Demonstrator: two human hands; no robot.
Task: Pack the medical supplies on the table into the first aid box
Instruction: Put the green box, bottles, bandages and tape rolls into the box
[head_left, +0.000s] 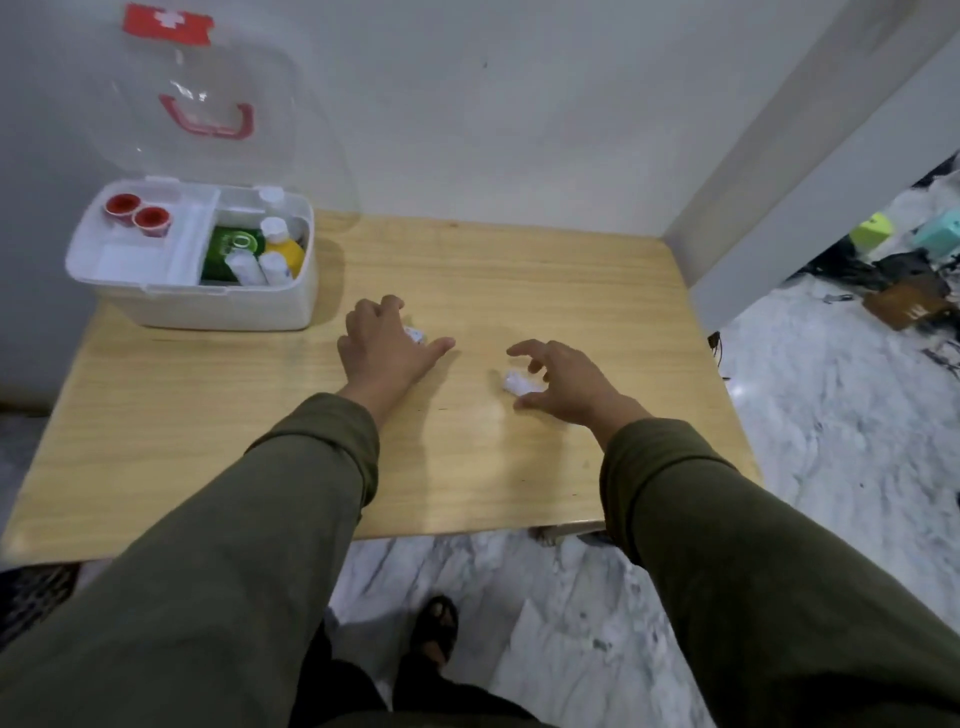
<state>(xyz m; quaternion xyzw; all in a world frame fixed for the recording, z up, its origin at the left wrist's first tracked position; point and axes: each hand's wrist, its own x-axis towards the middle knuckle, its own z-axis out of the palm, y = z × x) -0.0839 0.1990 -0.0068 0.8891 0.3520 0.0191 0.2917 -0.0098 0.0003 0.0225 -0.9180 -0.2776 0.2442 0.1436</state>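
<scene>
Small white item mostly hidden under left hand.

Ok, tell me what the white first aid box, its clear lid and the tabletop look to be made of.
White first aid box: seemingly matte opaque plastic, with moulded rounded corners. Clear raised lid: glossy transparent plastic; the wall shows through. Light wooden tabletop: wood or wood-look laminate, with visible grain and a soft sheen.
</scene>
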